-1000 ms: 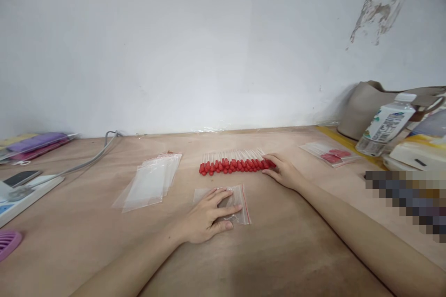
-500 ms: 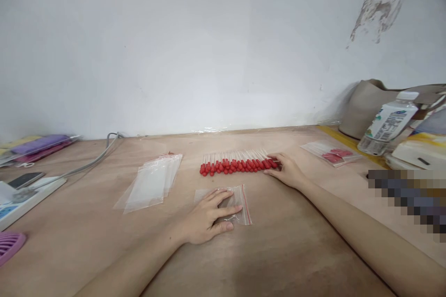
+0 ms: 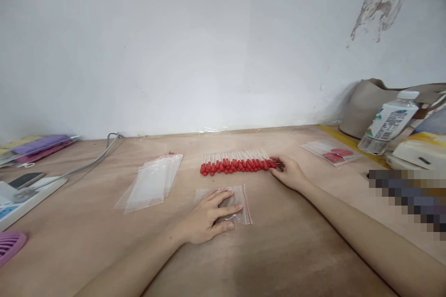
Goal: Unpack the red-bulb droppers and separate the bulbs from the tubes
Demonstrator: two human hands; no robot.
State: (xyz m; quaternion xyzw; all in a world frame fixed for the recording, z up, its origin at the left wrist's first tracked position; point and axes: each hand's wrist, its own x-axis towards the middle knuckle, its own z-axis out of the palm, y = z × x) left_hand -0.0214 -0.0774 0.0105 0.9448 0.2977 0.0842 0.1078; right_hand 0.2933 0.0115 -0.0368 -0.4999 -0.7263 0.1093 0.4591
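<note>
Whitewashed and flat, the wall (image 3: 174, 46) rises behind the work, its paint flaked into a rough brown patch (image 3: 379, 7) high on the right. Below it spreads a pale wooden tabletop (image 3: 278, 250) with a soft, blotchy grain.

From where I stand, a row of thin white sticks with glossy red, bulb-shaped heads (image 3: 230, 165) lies across the middle of the table, the heads crowded together and turned toward the person. At the row's right end is the right hand (image 3: 288, 174), thumb and fingers curved about the last red heads; I can't tell whether they pinch one. Nearer the person, the left hand (image 3: 209, 218) lies palm down, fingers spread, on a clear, crinkled plastic bag (image 3: 247, 204) with a red line along its seal.

To the left, limp, filmy bags (image 3: 153, 181) fan out in an overlapping pile. Farther left, a smooth grey cable (image 3: 94, 160) runs to a white power strip (image 3: 45, 195).

Well to the right, a flat clear pouch (image 3: 315, 147) holds matte red pieces (image 3: 336, 154), and a ribbed, white-capped plastic bottle (image 3: 390, 123) leans by a dull taupe bag (image 3: 355, 106).
</note>
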